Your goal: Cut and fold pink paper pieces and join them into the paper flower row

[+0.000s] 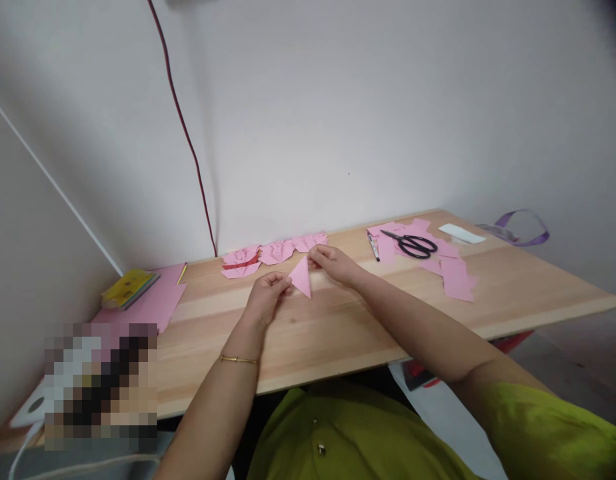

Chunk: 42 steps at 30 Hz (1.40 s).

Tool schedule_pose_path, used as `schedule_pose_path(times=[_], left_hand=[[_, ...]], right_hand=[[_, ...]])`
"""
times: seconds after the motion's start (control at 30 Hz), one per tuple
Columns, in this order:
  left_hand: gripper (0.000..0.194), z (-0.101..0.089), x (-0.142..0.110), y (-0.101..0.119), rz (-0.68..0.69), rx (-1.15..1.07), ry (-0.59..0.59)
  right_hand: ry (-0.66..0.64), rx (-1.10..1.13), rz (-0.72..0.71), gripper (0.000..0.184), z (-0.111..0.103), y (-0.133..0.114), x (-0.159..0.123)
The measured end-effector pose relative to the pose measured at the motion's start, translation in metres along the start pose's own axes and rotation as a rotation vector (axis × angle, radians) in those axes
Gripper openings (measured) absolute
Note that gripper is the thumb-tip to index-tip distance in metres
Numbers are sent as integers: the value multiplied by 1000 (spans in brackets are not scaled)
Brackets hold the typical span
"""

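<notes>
Between my two hands is a pink paper triangle (pixel 301 279), held just above the wooden table. My left hand (pixel 268 293) pinches its left corner between thumb and fingers. At its upper corner, my right hand (pixel 332 262) grips the paper with curled fingers. Behind my hands, by the wall, lie several cut pink paper pieces (pixel 275 252) with jagged edges and dark marks; a red strip (pixel 241 262) crosses the leftmost one. To the right, black-handled scissors (pixel 413 244) rest on a heap of pink paper scraps (pixel 455 270).
A pen (pixel 373 247) lies left of the scissors, and a white strip (pixel 461 233) lies behind them. At the left are pink sheets (pixel 163 297), a yellow packet (pixel 129 288) and a pencil (pixel 183 273). A dark red cable (pixel 188 137) hangs down the wall. A purple loop (pixel 543 235) is beyond the table's right edge.
</notes>
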<state>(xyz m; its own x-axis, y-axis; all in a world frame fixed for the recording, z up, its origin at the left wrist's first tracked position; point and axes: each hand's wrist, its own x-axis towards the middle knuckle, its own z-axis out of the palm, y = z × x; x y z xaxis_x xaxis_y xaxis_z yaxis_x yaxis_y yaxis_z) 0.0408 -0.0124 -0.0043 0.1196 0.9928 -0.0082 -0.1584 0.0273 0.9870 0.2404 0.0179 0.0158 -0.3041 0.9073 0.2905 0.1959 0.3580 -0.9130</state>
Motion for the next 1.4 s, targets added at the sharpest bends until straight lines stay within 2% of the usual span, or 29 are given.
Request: schedule_pose_path(times=[0.13,0.2,0.3,0.4,0.5,0.63,0.8,0.93,1.03,1.4], left_hand=[[28,3,1,1,6,-94,93],[29,5,1,1,-5,-145,111],[30,6,0,1,-44,-164,94],[30,7,-3,0,-91,-113,4],[28,8,-3,-3,-74,-80,-35],[26,6,-1,-7,-26,-79,-3],[26,5,0,-6,4,-70,-20],[27,3,3,-2,135,-121,111],[28,3,4,0,156,-181,154],[23,0,6,4,211,-285,178]], right_hand=[[-172,-22,47,37,10,0,-5],[-206,-49,38,33,15,0,-7],[-140,-10,30,30,18,1,-7],[-64,97,55,30,19,3,-5],[-58,249,50,30,20,8,-4],[-83,395,62,35,27,14,-5],[-140,313,56,34,30,13,-7],[-160,259,73,37,29,12,-7],[-168,233,98,37,28,13,-8],[-167,211,129,31,26,2,-9]])
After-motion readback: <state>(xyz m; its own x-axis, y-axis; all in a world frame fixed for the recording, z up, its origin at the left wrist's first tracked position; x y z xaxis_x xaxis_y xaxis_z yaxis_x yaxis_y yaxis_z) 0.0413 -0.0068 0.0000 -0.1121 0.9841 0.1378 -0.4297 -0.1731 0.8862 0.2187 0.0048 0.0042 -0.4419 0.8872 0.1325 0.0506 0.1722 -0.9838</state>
